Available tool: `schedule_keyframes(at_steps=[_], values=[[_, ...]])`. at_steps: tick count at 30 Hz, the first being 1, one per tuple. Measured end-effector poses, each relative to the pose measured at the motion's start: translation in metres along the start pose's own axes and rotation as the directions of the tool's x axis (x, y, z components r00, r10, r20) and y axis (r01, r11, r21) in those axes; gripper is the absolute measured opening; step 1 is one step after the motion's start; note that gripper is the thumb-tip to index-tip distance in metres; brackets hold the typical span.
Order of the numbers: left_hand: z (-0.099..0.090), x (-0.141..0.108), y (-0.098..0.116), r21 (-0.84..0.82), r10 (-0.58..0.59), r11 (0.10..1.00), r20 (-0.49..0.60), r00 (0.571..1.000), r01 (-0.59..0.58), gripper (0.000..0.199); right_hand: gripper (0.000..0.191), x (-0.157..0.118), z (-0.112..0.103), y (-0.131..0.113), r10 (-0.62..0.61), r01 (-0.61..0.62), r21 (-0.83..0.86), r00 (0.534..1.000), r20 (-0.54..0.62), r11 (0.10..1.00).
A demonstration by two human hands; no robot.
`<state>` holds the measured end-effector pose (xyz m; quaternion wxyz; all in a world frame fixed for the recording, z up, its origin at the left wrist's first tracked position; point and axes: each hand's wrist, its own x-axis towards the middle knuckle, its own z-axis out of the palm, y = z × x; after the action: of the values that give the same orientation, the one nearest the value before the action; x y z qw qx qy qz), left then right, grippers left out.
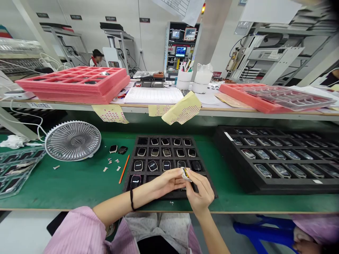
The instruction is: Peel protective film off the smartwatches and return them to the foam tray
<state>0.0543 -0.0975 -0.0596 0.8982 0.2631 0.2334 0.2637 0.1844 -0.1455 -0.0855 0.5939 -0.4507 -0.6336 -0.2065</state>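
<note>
**A:** Hands?

**B:** Left hand (166,180) and right hand (200,192) meet lower centre, over the rectangular black foam tray (130,173).

**A:** Fingers?

**B:** Left fingers (174,180) pressed together, tips against the small white wrapped piece with a yellow streak (185,173). Right thumb and forefinger pinch it. Piece sits between both hands, above the tray's lower right area. Exact part: too small to tell.

**A:** Tray?

**B:** Rows of square compartments, most holding black-faced rounded watch bodies (153,165).

**A:** Around it?

**B:** Left of the tray, on the green work mat (66,187): thin orange pencil (124,168), two loose watch bodies (118,149), small paper scraps (109,163), round grey desk fan (72,141). Right: larger black foam tray of silver-edged devices (225,148). Upper left, on the shelf: stacked pink foam trays (74,93).
</note>
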Motion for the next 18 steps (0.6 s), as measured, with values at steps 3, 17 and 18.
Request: schedule_keyframes(at_steps=[3,17,18], values=[[0.004,0.0,-0.002,0.005,0.05,0.999,-0.019,0.999,-0.05,0.031,0.032,-0.001,0.0,0.0,0.055,-0.056,0.013,0.998,0.038,0.998],[0.013,0.025,0.011,0.886,0.124,-0.404,0.299,0.946,-0.227,0.036,0.037,-0.016,-0.036,0.025,0.505,-0.508,0.066,0.861,0.052,0.859],[0.015,0.026,0.009,0.845,0.076,-0.487,0.293,0.953,-0.221,0.036,0.033,-0.016,-0.037,0.025,0.516,-0.519,0.066,0.855,0.051,0.852]])
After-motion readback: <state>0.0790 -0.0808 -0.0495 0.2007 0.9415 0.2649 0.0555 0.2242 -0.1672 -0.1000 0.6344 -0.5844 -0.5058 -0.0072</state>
